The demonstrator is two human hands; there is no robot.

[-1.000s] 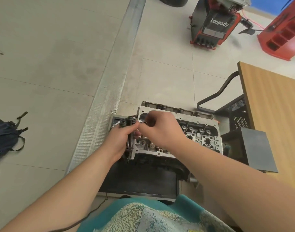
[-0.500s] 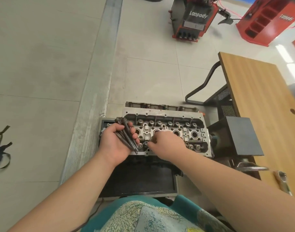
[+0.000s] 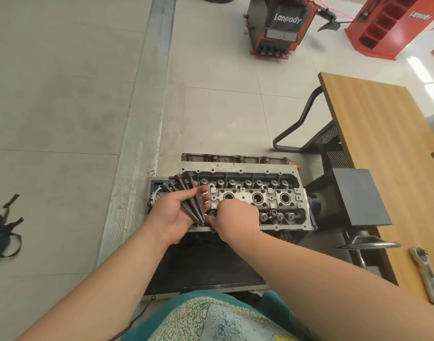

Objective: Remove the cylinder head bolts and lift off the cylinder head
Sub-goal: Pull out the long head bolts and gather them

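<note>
Since half a second ago your left hand [image 3: 173, 214] has opened a little, and the bolts [image 3: 190, 201] now fan across its palm, fingers loosely curled round them, heads pointing away from you. Your right hand [image 3: 237, 217] rests just beside it at the near edge of the head [image 3: 260, 193], fingertips curled at a hole; whether they pinch anything is hidden. That head sits on its stand, with a ratchet [image 3: 424, 269] on the table [image 3: 383, 134] to your right.
</note>
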